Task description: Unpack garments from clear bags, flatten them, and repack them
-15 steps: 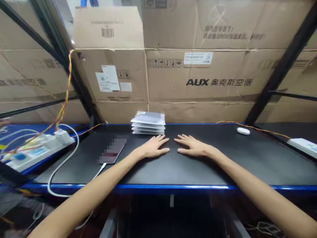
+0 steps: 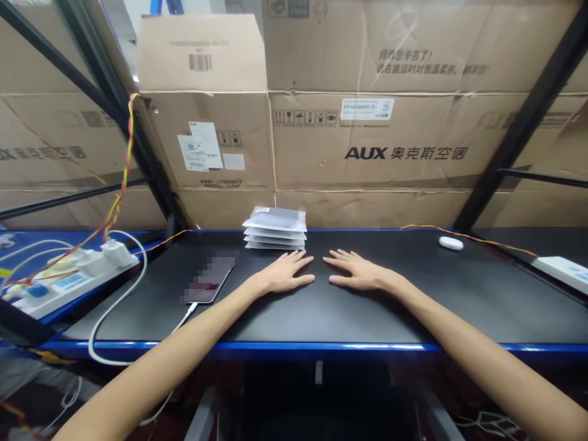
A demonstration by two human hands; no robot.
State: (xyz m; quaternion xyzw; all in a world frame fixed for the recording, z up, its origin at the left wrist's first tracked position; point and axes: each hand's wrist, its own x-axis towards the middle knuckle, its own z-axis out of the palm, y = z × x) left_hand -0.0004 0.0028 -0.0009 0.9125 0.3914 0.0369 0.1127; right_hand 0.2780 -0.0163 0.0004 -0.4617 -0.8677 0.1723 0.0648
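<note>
My left hand (image 2: 287,271) lies palm down on the dark tabletop (image 2: 321,318), fingers spread and holding nothing. Just behind its fingertips is a stack of several thin packets in whitish translucent wrapping (image 2: 274,228). My right hand (image 2: 356,269) rests flat on the same surface, also spread and holding nothing, with a small gap between the two hands. To the left of my left hand lies a phone (image 2: 214,282), its screen partly pixelated, with a white cable (image 2: 187,315) plugged into its near end.
At the left edge sits a white power strip (image 2: 78,278) with plugs and tangled wires. A small white oval case (image 2: 451,243) and another white strip (image 2: 563,269) are on the right. Cardboard sheets (image 2: 367,208) and black metal posts (image 2: 519,128) stand behind the tabletop.
</note>
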